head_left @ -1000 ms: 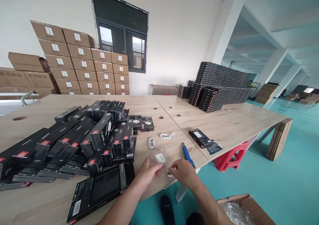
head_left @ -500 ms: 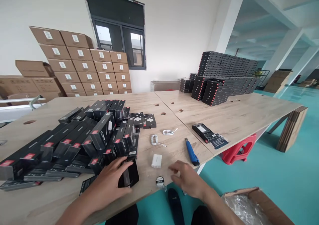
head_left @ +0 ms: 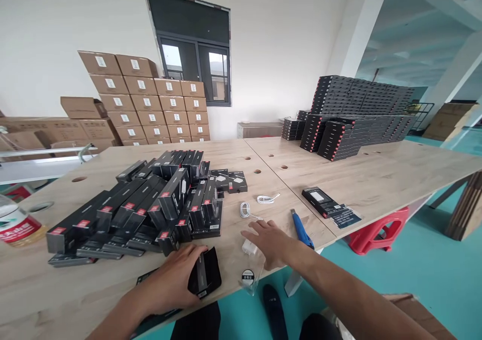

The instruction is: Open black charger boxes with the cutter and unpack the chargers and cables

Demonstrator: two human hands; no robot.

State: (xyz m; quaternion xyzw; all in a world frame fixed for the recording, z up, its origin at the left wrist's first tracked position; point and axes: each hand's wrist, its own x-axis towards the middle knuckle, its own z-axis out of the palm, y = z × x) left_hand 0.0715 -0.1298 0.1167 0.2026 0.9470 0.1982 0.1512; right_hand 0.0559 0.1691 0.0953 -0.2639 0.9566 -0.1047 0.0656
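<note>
My left hand (head_left: 178, 277) grips an opened black box (head_left: 205, 274) at the near table edge, thumb and fingers around its side. My right hand (head_left: 269, 244) is over a white charger (head_left: 249, 247), fingers stretched out and partly hiding it. Just below lies a clear plastic bag with a round black-and-white label (head_left: 247, 277), reaching over the table edge. Beyond that hand are two coiled white cables, one cable (head_left: 245, 210) nearer and one cable (head_left: 266, 199) farther off. A blue utility knife (head_left: 301, 229) lies to its right.
A heap of black boxes (head_left: 150, 209) fills the left of the table. A slim black box (head_left: 320, 202) and a dark leaflet (head_left: 345, 216) lie at right. Stacked black boxes (head_left: 339, 139) stand at the back right. A bottle (head_left: 18, 224) is far left, a red stool (head_left: 378, 232) below the table.
My right hand has moved forward and left, over the white charger. My left hand stays at the opened box, now closed more around it. The view has turned left.
</note>
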